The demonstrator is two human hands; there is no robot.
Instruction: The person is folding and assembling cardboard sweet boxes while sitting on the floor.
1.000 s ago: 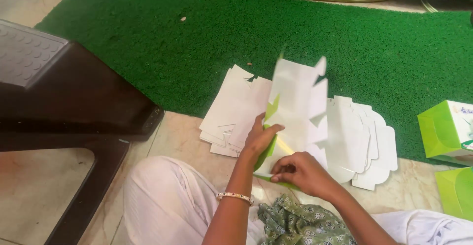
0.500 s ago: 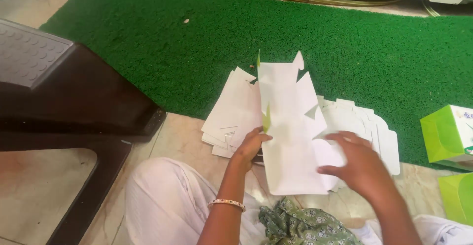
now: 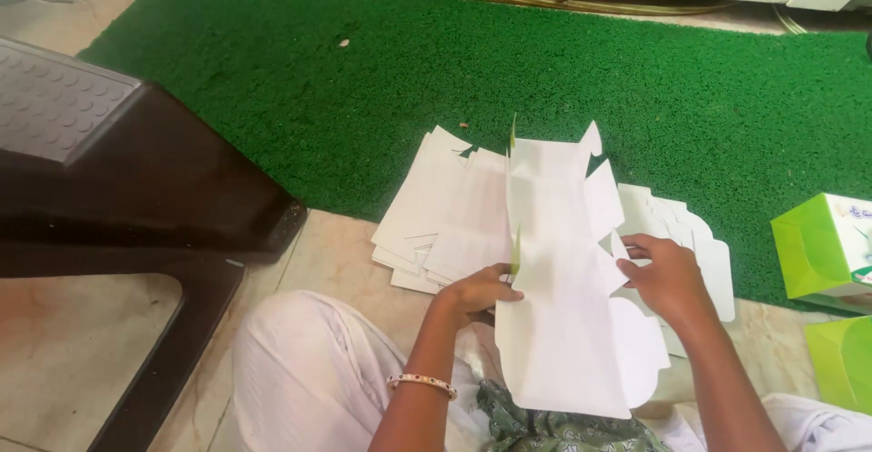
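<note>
Two bare hands work a flat white die-cut carton blank (image 3: pixel 568 316) above the lap of a person seated on the floor in white trousers (image 3: pixel 309 370), a patterned green cloth (image 3: pixel 563 429) bunched nearest the camera. The left hand (image 3: pixel 477 293), a beaded bangle (image 3: pixel 420 382) on its wrist, pinches the blank's left edge between thumb and fingers; the right hand (image 3: pixel 668 275) grips its right edge with fingers curled over the card. A second earlier the blank stood partly folded, its green printed face showing; now it lies opened out, plain side up, so shaping of the carton appears to be starting over or only beginning. Just beyond, more flat blanks (image 3: pixel 445 225) lie fanned in a stack (image 3: pixel 708 252) across the tiled floor and the edge of a green turf mat (image 3: pixel 363 79). Finished green cartons (image 3: pixel 822 248) stand at right; a dark plastic stool (image 3: pixel 118 170) sits at left.
</note>
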